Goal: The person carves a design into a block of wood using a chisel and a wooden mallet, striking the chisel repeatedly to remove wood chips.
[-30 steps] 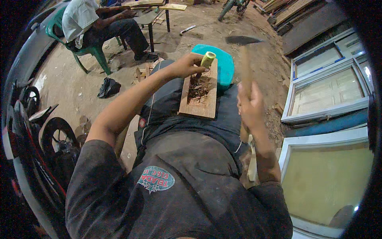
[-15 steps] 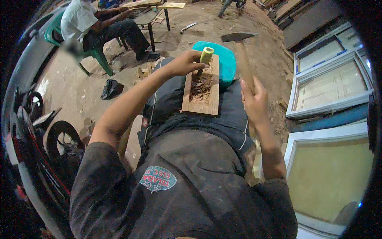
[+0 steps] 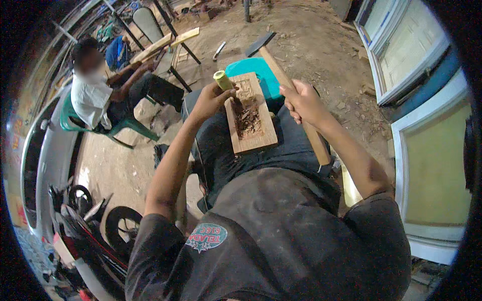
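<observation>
1. pale-brown rectangular wooden board (image 3: 255, 144): lies across the person's dark fabric trousers (image 3: 216, 145); rough carved recess contains loose, jagged reddish-brown wood chips (image 3: 249, 120).
2. yellow-green cylindrical tool handle (image 3: 221, 77): tilted at the board's left edge; lower end not clearly visible.
3. wooden-shafted hammer (image 3: 275, 67) with dark metal head: held slantwise, head apart from the board.
4. smooth turquoise plastic panel (image 3: 251, 65): partly behind the board.
5. left hand (image 3: 210, 102): reaching forward, fingers curled around the tool handle.
6. right hand (image 3: 305, 103): closed firmly around the hammer mid-shaft.
</observation>
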`<control>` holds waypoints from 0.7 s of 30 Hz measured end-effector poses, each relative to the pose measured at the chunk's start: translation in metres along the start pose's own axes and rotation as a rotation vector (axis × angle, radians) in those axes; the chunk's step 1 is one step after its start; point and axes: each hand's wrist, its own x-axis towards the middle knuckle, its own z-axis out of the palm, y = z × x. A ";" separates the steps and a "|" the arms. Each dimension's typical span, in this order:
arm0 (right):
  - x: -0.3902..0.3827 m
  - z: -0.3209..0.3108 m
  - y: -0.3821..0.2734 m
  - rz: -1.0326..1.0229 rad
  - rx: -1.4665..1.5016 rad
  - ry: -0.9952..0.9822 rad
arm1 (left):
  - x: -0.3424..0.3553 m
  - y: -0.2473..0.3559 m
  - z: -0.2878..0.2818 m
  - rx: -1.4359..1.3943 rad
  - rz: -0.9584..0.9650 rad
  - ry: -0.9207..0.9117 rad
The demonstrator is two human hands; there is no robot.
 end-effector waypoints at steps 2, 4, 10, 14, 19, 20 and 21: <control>0.004 -0.001 0.008 0.035 0.052 -0.016 | -0.001 -0.002 0.000 -0.003 0.001 0.011; 0.006 -0.004 0.012 0.073 0.058 -0.018 | -0.001 -0.002 0.002 -0.022 -0.022 0.034; 0.011 0.009 0.035 0.083 -0.047 -0.014 | 0.007 -0.010 -0.004 -0.043 -0.048 0.065; 0.030 0.022 0.068 0.140 -0.072 -0.013 | 0.008 -0.006 -0.004 -0.031 -0.047 0.063; 0.044 0.026 0.085 0.177 -0.325 -0.015 | 0.004 -0.007 -0.015 0.134 -0.056 0.008; 0.044 0.027 0.087 0.176 -0.307 -0.005 | 0.003 -0.004 -0.014 0.097 -0.060 0.014; 0.045 0.028 0.089 0.176 -0.290 0.004 | 0.003 -0.001 -0.016 0.060 -0.065 0.021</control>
